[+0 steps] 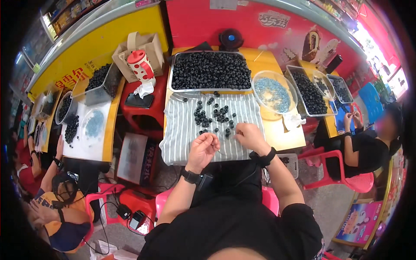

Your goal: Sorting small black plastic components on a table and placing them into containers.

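My left hand [203,151] is over the near part of a grey-and-white striped cloth [177,130], its thumb and fingertips pinched together. Whatever sits in that pinch is too small to make out. My right hand [251,138] is to its right, with fingers curled in and turned down, beside a few loose black parts. What it holds, if anything, is hidden. Several small round black parts [221,113], some with a hole showing, lie scattered on the cloth just beyond both hands. Behind them stands a clear rectangular tub [172,82] heaped with the same black parts.
A round clear tray [293,104] of small bluish pieces stands right of the cloth, near crumpled tissue [294,121]. On a red stool at left are a phone [138,100] and a spotted cup [139,65]. Co-workers sit at tables on both sides. A small fan [231,40] stands behind.
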Demonstrator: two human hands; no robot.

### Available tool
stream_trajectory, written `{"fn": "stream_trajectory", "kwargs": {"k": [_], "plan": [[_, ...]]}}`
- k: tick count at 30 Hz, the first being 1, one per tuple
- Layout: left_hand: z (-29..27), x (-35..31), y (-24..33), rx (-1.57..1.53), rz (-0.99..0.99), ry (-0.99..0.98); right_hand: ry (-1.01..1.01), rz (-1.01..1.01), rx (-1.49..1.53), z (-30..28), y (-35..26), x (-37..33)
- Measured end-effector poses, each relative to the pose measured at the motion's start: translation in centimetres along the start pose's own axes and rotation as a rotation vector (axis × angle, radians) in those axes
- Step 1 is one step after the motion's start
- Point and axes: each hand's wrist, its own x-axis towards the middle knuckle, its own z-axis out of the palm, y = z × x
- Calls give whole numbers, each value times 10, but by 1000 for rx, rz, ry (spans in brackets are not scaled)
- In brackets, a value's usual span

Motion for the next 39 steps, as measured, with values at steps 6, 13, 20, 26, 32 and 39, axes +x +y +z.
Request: {"fn": "stream_trajectory", "kwargs": {"k": [6, 13, 20, 26, 32, 39], "plan": [[0, 1, -1, 9, -14, -15, 146, -95, 55, 2, -11, -5], [0, -1, -1, 24, -21, -15, 62, -197, -46, 8, -31, 6], [0, -5, -5, 243, -24, 37, 114, -213, 276, 8, -42, -17], [19, -3, 0, 351, -123, -13, 152, -299, 447, 6, -53, -41], [1, -3, 4, 307, -193, -101, 124, -316, 456, 9, -53, -32], [5, -5, 6, 170, -145, -100, 56, -370, 523, 0, -59, -22]]}}
